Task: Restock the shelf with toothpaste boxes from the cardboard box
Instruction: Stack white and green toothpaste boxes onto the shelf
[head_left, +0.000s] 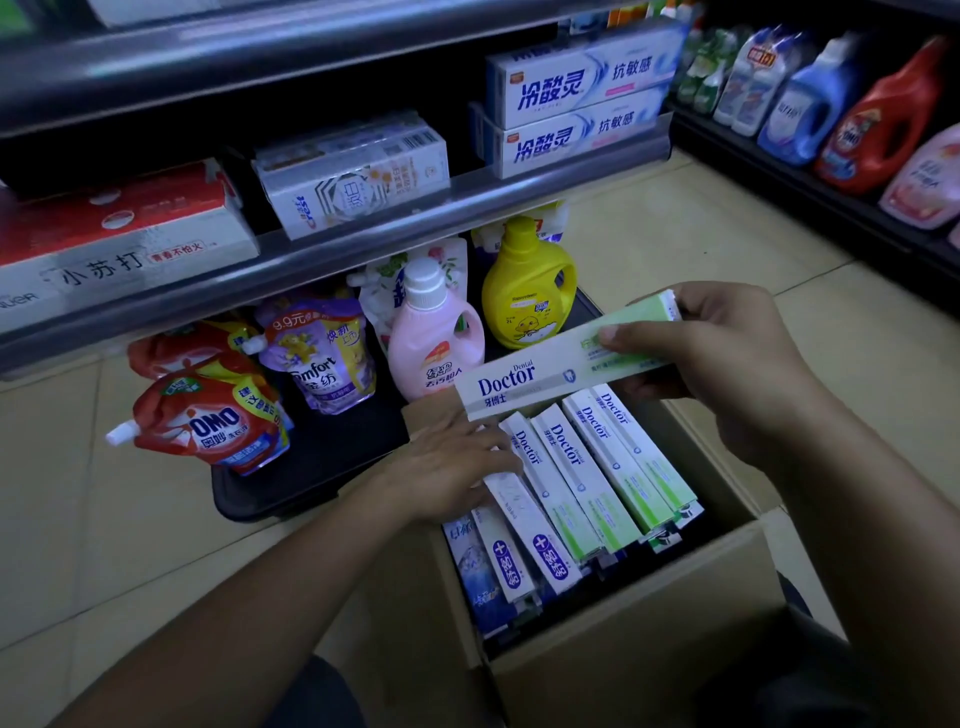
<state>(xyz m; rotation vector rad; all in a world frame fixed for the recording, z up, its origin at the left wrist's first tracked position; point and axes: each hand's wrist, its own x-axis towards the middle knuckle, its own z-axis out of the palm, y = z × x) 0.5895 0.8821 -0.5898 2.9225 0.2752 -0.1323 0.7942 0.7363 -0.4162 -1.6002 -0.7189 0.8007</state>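
The right hand (727, 364), at about 3 o'clock in view, pinches the green end of a Doctor toothpaste box (530, 379) between thumb and curled fingers, above the far edge of the open cardboard box (649, 649) at 5 o'clock. More toothpaste boxes (587, 467) stand packed inside. The left hand (452, 467) lies on a white box (511, 493) at the pack's 9 o'clock side, fingers bent over it; whether it grips I cannot tell. The shelf (337, 239) runs at 11 o'clock.
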